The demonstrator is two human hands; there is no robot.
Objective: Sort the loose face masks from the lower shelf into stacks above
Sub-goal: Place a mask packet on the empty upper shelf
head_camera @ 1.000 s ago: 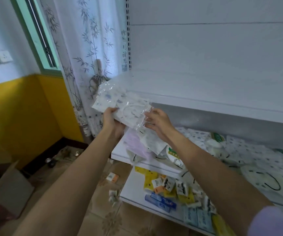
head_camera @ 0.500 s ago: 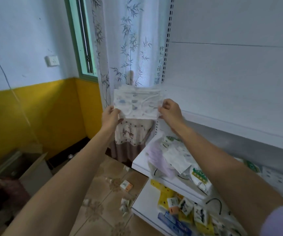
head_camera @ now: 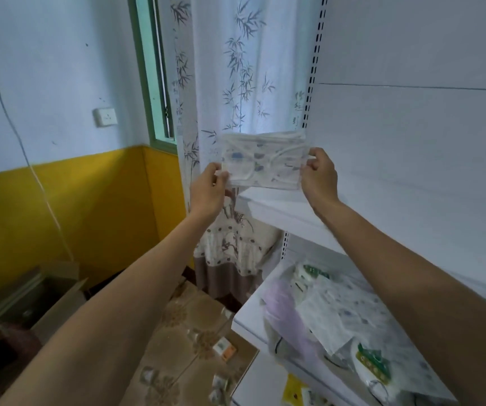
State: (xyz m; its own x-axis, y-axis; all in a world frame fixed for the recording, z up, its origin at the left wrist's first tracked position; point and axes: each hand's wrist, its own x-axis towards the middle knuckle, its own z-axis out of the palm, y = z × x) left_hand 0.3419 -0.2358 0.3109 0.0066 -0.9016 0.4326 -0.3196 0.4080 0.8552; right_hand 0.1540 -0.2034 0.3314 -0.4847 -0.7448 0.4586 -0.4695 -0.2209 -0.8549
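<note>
- Centrally, a clear packet of blue-printed face masks (head_camera: 262, 164) is held up flat in front of a bamboo-print curtain (head_camera: 236, 68), just above the left end of the white upper shelf (head_camera: 282, 208).
- The packet's left edge is pinched by the left hand (head_camera: 208, 191), thumb in front and fingers curled behind.
- Its right edge is pinched by the right hand (head_camera: 319, 177) between thumb and fingertips.
- At the lower right of the frame, loose face masks (head_camera: 341, 317) are heaped on the lower shelf (head_camera: 246, 325), a lilac pack (head_camera: 282, 315) and a green-labelled pack (head_camera: 370, 361) among them.
- At the lower left, an open cardboard box (head_camera: 57, 300) is seen against a yellow wall.
- Small packets (head_camera: 224, 350) are scattered on the tiled floor at bottom centre.
- A wall socket (head_camera: 105, 117) is fixed at the upper left, beside a green window frame (head_camera: 148, 83).
</note>
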